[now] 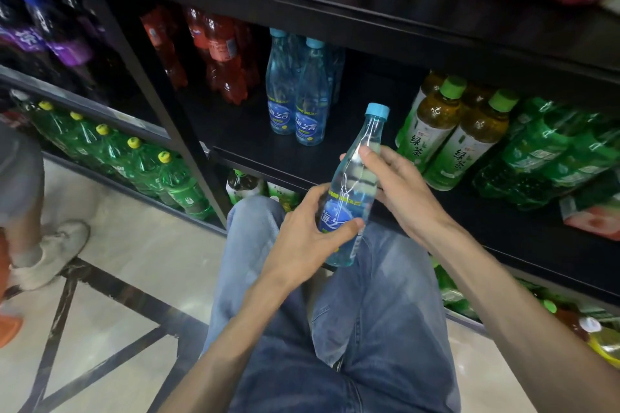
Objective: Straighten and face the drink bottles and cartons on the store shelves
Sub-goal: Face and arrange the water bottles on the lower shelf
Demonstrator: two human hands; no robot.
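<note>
I hold a clear light-blue drink bottle (356,178) with a blue cap and blue label in front of the black shelf (275,157), above my knees. My left hand (308,231) grips its lower labelled part, thumb across the label. My right hand (396,184) holds the upper body from the right, thumb on the neck. Two matching blue bottles (295,90) stand upright on the shelf behind. Green tea bottles (449,131) with green caps stand to the right.
Red soda bottles (218,54) stand at the shelf's left. Shrink-wrapped green bottles (550,157) lie at the right, beside a pink carton (593,218). Green yellow-capped bottles (134,161) fill the lower left shelf. Another person's leg and shoe (47,251) stand on the tiled floor at left.
</note>
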